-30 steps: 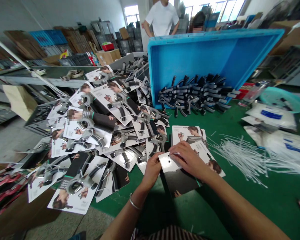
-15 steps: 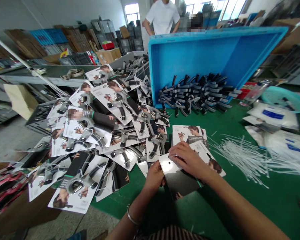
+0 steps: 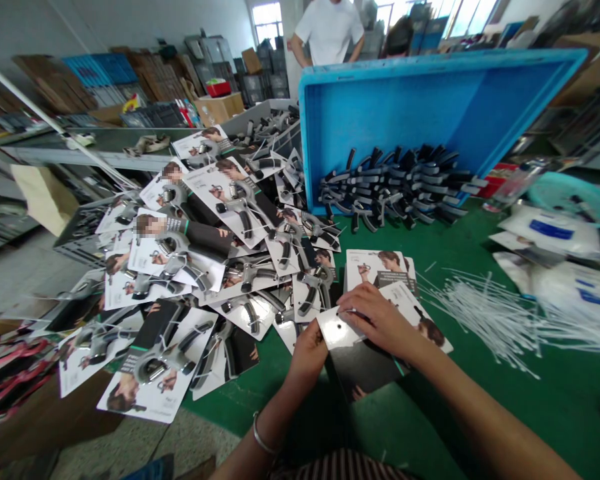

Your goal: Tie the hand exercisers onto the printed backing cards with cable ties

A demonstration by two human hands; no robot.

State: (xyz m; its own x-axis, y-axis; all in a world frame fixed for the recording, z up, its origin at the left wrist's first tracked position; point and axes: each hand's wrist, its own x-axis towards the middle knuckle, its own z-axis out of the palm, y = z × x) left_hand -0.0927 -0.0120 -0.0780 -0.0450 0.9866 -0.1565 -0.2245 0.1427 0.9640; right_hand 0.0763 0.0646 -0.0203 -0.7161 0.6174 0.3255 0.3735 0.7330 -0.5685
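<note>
A black-and-white printed backing card [image 3: 365, 370] with a small punched hole lies tilted between my hands. My left hand [image 3: 307, 350], a bangle at its wrist, pinches the card's left edge; some of its fingertips are hidden beneath. Across the card's upper edge, the bent fingers of my right hand [image 3: 377, 320] close on it. Behind my right hand lies a stack of printed cards [image 3: 370, 261], with another white card [image 3: 411, 305] at an angle. To the left, hand grips fastened to cards form a heap; one such carded hand grip [image 3: 153, 367] is nearest me.
A blue crate [image 3: 405, 107] on its side holds several loose hand grips [image 3: 395, 183]. White cable ties [image 3: 485, 320] lie spread on the green table [image 3: 460, 420] at right, near plastic bags [image 3: 575, 280] and a teal basin [image 3: 580, 193]. A person in a white shirt [image 3: 329, 30] stands behind the crate.
Both hands keep the same hold on the card, with hardly any movement. The whole view has shifted very slightly.
</note>
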